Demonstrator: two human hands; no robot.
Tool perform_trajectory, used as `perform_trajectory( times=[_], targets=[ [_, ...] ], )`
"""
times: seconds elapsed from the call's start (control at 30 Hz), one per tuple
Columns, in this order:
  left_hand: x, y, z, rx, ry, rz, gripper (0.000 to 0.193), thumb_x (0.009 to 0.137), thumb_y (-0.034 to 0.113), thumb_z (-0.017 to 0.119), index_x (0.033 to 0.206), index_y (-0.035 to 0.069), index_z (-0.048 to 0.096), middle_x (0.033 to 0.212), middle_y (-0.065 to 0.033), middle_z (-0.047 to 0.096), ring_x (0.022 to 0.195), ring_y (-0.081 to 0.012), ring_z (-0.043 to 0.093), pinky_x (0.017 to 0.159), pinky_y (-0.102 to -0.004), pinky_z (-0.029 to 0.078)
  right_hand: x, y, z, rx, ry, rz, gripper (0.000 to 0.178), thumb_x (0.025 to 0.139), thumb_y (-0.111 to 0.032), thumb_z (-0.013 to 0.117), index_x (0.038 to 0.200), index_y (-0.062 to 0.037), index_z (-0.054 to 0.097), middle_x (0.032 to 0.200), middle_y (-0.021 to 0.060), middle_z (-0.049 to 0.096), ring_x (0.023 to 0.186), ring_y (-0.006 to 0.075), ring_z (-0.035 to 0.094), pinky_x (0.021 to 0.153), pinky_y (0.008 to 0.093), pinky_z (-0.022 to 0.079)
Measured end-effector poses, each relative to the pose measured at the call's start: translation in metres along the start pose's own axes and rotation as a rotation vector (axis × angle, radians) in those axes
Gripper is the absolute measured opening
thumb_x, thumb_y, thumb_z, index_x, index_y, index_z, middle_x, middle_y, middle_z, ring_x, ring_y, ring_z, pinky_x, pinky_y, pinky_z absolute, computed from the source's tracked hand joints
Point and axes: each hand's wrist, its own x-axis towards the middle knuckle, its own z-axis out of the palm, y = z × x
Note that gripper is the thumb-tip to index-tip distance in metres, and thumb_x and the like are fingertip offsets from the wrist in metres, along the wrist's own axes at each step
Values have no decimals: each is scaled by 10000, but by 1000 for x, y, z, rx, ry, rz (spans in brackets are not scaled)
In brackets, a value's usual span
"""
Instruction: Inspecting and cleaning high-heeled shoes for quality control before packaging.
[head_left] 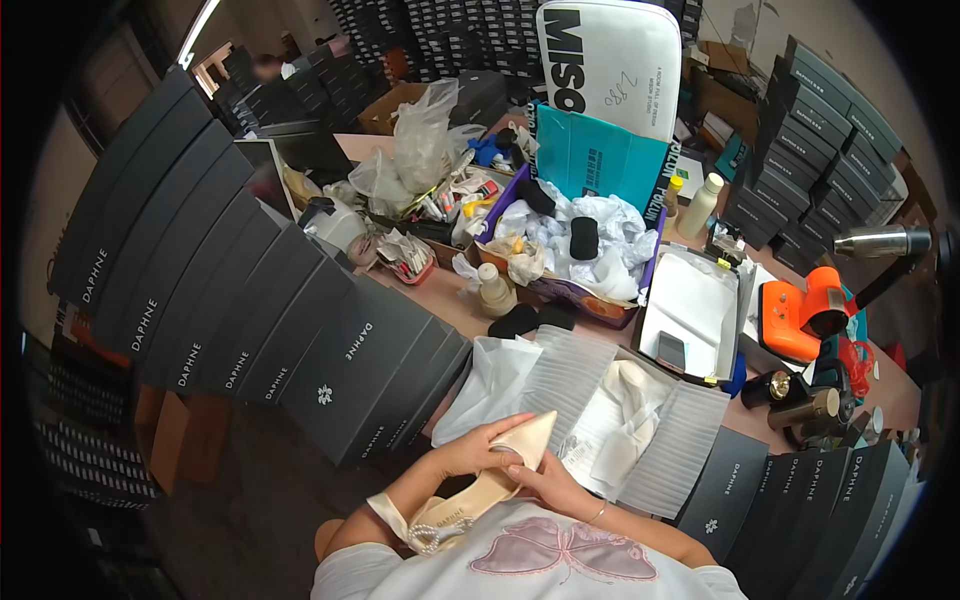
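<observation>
Close to my body is a cream pointed-toe shoe [467,500], with a wide ankle strap and a pearl-trimmed buckle or bow near its heel. My left hand [470,452] wraps its far side near the toe. From the other side, my right hand [551,484] grips the same shoe around the middle, the fingers partly hidden by it. Just beyond my hands lies an open shoebox [578,465] lined with white paper and ribbed packing sheets [676,445]. In it rests a pale shoe [628,400], partly covered by whitish wrapping.
Dark shoeboxes [345,385] are stacked high at left, with more [725,480] at right. Behind stand a purple-edged carton [625,305] of crumpled paper, a white box lid [700,300] with a phone [671,350], a cream bottle [494,292] and an orange tool [800,315].
</observation>
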Motion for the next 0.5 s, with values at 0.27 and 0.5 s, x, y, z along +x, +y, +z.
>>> perform_trajectory(
  times=[0.27, 0.5],
  targets=[
    [2, -27, -9, -406, -166, 12, 658, 938, 227, 594, 1494, 91, 270, 1414, -96, 430, 1229, -164, 450, 1038, -277, 349, -15, -13, -10, -9, 176, 135, 345, 886, -142, 667, 1175, 5, 549, 1079, 75, 623, 995, 150, 601, 867, 295, 506],
    [-5, -38, -47, -708, -269, 43, 608, 920, 85, 519, 1481, 48, 287, 1426, -88, 413, 1232, -131, 453, 1034, -254, 363, 52, -122, -48, -524, 431, -160, 201, 914, -166, 632, 1031, -3, 645, 961, 43, 654, 886, 125, 617, 764, 264, 515]
  ],
)
